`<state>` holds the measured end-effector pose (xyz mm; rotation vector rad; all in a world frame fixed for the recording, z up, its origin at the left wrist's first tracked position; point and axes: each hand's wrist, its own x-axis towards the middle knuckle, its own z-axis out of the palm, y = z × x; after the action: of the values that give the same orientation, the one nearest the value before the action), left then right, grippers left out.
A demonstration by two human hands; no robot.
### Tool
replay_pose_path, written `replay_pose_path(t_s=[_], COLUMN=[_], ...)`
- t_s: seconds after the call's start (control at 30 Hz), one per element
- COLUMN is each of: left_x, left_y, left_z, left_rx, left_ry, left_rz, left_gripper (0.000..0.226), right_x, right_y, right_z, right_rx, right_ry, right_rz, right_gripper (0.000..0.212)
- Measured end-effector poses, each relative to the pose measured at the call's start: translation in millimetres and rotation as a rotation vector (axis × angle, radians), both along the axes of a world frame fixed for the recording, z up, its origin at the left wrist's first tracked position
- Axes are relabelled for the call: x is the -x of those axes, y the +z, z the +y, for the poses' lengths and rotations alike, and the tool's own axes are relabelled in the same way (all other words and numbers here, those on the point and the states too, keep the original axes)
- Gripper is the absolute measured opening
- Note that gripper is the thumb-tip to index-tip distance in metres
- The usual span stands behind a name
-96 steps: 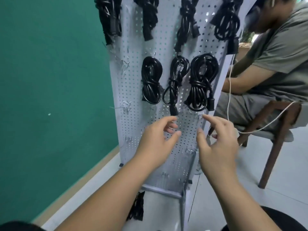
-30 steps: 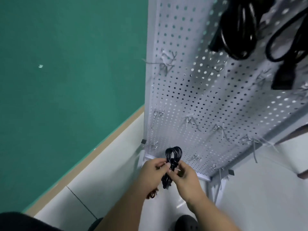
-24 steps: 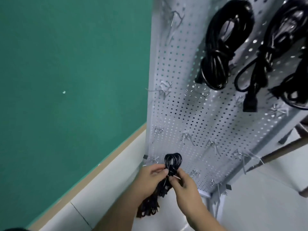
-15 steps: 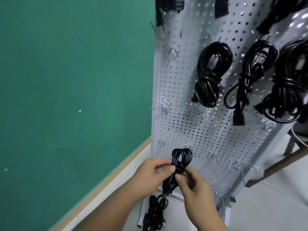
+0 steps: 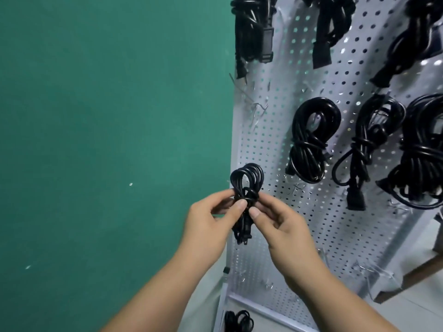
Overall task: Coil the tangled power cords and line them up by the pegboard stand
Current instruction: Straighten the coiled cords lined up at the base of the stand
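Note:
A small coiled black power cord (image 5: 247, 180) is held upright in front of the left edge of the white pegboard stand (image 5: 271, 212). My left hand (image 5: 211, 221) pinches its wrapped middle from the left, and my right hand (image 5: 280, 226) pinches it from the right. The cord's plug (image 5: 244, 236) hangs below my fingers. Several coiled black cords hang on the board, among them one (image 5: 309, 142) in the middle row and another (image 5: 366, 149) beside it.
A green wall (image 5: 107, 140) fills the left side. Bare metal hooks (image 5: 256, 111) stick out of the pegboard's left column. Another black cord (image 5: 238, 321) lies on the floor at the stand's base. A wooden chair leg (image 5: 412, 276) shows at the lower right.
Both hands took a coiled cord from near the floor and raised it along the pegboard's left edge. The view tilted up, bringing the hanging cords into sight.

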<state>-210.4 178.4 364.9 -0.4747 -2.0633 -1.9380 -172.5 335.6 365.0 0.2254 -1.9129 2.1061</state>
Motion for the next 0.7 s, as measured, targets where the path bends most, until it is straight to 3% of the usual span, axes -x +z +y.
replay_pose_path(t_s=[0.33, 0.7], left_x=[24, 51], left_y=[-13, -41], left_z=[-18, 9], left_rx=[-0.079, 0.076], left_ry=[0.106, 0.071], left_rz=[-0.063, -0.186], left_gripper=[0.017, 0.014], right_x=[40, 55], right_y=[-13, -45], right_z=[-30, -21], right_rx=[0.015, -0.087], right_ry=[0.075, -0.128], right_rz=[-0.060, -0.126], right_gripper=[0.031, 0.032])
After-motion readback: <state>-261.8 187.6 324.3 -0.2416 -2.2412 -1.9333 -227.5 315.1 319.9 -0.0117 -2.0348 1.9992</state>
